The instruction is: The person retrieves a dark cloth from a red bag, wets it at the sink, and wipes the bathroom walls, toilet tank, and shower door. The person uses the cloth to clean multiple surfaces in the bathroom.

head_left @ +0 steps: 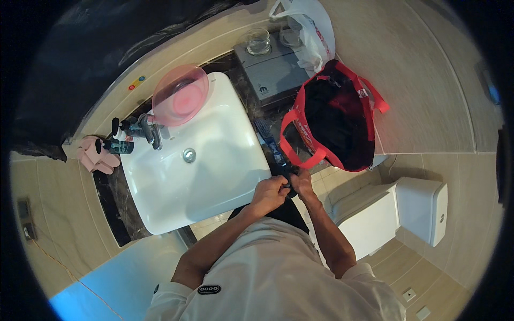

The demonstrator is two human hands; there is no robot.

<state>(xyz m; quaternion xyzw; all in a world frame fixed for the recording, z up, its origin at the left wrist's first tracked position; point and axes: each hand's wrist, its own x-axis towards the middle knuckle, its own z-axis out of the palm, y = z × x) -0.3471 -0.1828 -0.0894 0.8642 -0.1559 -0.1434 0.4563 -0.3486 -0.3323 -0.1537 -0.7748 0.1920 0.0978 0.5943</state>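
Note:
Both my hands are together at the front edge of the dark stone counter, just right of the sink. My left hand has its fingers curled closed at the near end of a long dark item with a bluish patterned part. Pinched close beside it, my right hand grips the same dark end. The item stretches away from me along the counter between the sink and a bag; its kind I cannot make out. My fingers partly cover its near end. The red-trimmed black tote bag stands open just beyond my right hand.
The white sink holds a pink translucent basin at its far rim, near the faucet. Pump bottles and pink slippers sit left. A grey box, glass and white plastic bag are behind; a toilet is right.

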